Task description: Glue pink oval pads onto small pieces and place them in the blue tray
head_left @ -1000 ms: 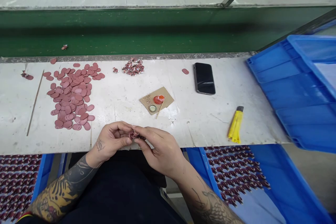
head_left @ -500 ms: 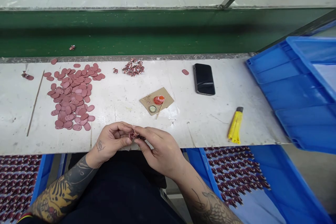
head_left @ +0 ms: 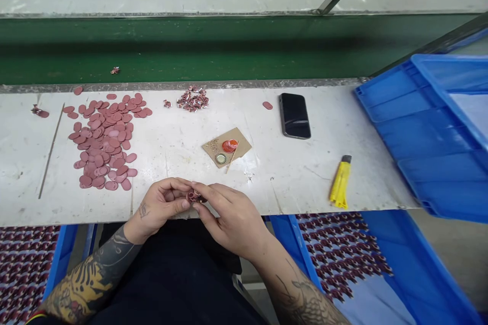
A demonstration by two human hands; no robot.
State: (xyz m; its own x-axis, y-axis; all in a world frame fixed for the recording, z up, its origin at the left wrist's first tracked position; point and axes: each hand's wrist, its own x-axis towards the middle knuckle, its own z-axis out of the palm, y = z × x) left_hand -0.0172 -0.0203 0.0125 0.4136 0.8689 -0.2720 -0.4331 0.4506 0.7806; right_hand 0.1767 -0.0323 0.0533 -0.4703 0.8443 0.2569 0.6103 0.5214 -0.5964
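Note:
My left hand (head_left: pixel 160 205) and my right hand (head_left: pixel 229 216) meet at the near edge of the white worktable (head_left: pixel 297 172). Both pinch one small dark-red piece (head_left: pixel 193 196) between their fingertips. A spread of flat pink oval pieces (head_left: pixel 104 137) lies on the table to the left. A small heap of finished red-and-white pieces (head_left: pixel 193 98) lies at the table's far edge. A cardboard scrap (head_left: pixel 227 147) just beyond my hands carries an orange cap, a metal bottle cap and a thin stick.
A black phone (head_left: pixel 294 115) and a yellow utility knife (head_left: pixel 340 183) lie to the right. Blue crates (head_left: pixel 430 132) stand at the right, and bins of patterned pieces (head_left: pixel 339 249) sit below the table. A green conveyor belt (head_left: pixel 229 45) carries one small piece (head_left: pixel 114 70).
My hands stay together on the small piece with only slight finger movement. The small piece on the green belt has travelled to the right.

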